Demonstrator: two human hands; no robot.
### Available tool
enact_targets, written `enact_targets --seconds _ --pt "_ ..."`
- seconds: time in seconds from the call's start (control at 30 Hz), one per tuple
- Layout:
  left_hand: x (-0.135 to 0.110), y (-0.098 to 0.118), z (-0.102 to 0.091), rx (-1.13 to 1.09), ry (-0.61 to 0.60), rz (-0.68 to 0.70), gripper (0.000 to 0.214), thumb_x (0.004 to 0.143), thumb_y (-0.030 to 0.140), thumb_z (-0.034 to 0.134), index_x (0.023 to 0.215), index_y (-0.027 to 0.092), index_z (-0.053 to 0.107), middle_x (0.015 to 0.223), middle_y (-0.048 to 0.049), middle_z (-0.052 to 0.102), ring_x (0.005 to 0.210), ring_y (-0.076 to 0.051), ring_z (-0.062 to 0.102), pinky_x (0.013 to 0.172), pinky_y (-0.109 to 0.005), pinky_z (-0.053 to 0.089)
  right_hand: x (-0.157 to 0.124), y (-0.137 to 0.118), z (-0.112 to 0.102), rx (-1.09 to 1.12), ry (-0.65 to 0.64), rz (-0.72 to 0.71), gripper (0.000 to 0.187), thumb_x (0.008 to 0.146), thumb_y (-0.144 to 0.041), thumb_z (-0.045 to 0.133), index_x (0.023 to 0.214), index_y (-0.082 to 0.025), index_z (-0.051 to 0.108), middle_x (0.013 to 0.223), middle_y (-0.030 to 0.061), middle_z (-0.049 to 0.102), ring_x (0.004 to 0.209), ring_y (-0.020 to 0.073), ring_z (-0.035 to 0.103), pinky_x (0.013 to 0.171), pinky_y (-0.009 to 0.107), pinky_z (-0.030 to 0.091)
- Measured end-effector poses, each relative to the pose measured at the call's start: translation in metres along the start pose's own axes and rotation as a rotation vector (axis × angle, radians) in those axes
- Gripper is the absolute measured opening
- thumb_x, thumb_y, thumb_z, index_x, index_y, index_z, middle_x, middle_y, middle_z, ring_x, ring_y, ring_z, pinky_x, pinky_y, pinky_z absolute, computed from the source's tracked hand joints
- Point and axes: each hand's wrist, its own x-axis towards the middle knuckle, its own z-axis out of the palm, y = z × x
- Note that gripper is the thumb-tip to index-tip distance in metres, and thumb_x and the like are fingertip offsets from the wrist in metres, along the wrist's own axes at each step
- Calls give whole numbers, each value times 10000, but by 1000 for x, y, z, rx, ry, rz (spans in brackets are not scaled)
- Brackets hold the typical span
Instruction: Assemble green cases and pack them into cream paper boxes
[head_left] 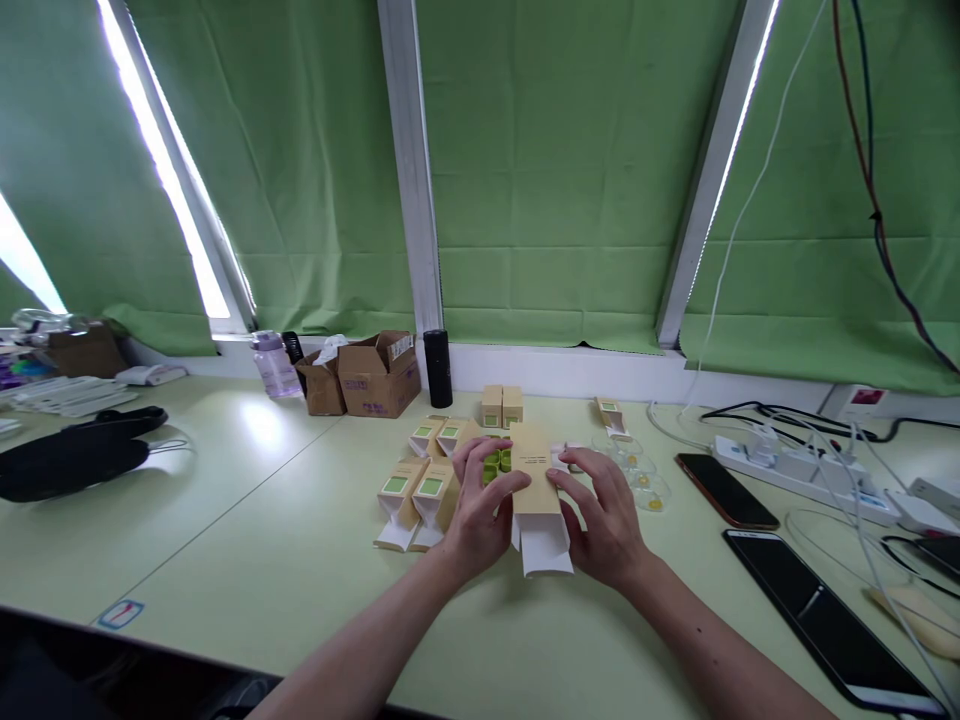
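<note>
Both my hands hold a small tan carton with a white open flap at its near end, over the middle of the pale green table. My left hand grips its left side with fingers curled. My right hand presses against its right side, fingers bent. Several similar tan cartons with green labels lie flat to the left, open flaps toward me. Two upright cartons stand behind. Small green items show between my left fingers and the carton.
Two open cardboard boxes, a clear bottle and a black cylinder stand at the back. A black pouch lies at left. At right lie clear plastic discs, two phones, a power strip and cables.
</note>
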Motion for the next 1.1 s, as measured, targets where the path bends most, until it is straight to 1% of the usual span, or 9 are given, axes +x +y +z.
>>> enact_targets --seconds 0.1,0.23,0.4,0.57,0.67,0.8,0.9,0.97,1.1 --pt "-1 -1 1 -44 6 32 230 913 124 663 1063 299 666 1390 -104 581 1331 -328 476 1114 -552 428 1 0 0 5 14 2 569 895 -38 568 1430 -232 549 1321 179 607 1265 347 610 1011 585 555" --pt "-3 -2 1 -56 -6 6 430 899 68 606 1256 303 552 1405 -118 571 1370 -324 474 1155 -578 405 2 0 -2 33 32 17 592 887 -58 587 1450 -232 534 1360 186 624 1306 355 609 1025 599 562" --pt "1 0 -2 -78 -70 23 435 903 88 617 1293 263 537 1412 -156 546 1390 -339 471 1154 -575 431 6 -1 -5 136 -10 0 678 873 -70 554 1531 -212 466 1466 174 635 1429 369 557 1118 655 518" --pt "5 0 -1 -180 -91 30 515 923 98 635 1409 236 535 1432 -176 547 1404 -341 486 1156 -579 454 6 -3 -6 271 -44 77 714 898 -115 527 1595 -209 410 1522 156 602 1461 363 534 1174 677 478" --pt "4 -2 1 -278 -102 -27 571 938 147 678 1477 240 516 1466 -180 541 1411 -342 508 1157 -571 477 2 -5 -4 307 -38 171 694 932 -132 536 1606 -224 398 1507 145 612 1440 350 560 1202 653 468" --pt "-2 -3 4 -418 -167 -132 522 965 171 670 1466 249 549 1470 -160 567 1409 -330 543 1159 -534 498 -5 -6 1 336 16 333 625 972 -181 600 1565 -275 431 1433 137 652 1353 337 637 1108 568 578" --pt "-9 -5 8 -530 -179 -247 495 994 215 649 1477 248 546 1435 -153 613 1366 -318 588 1149 -509 511 -7 -7 5 381 36 432 611 979 -235 654 1544 -287 427 1374 136 672 1269 325 684 1073 553 593" --pt "-12 -7 11 -613 -165 -317 539 1004 257 658 1519 252 498 1433 -152 623 1336 -300 613 1139 -485 522 -6 -8 7 425 36 486 606 987 -264 667 1538 -294 416 1357 134 672 1222 314 701 1049 547 600" --pt "-11 -7 14 -751 -126 -401 557 1013 322 671 1519 255 448 1379 -144 647 1268 -267 648 1083 -432 555 -3 -11 7 510 19 511 590 1011 -256 633 1546 -316 391 1489 153 565 1135 282 721 1018 544 605"
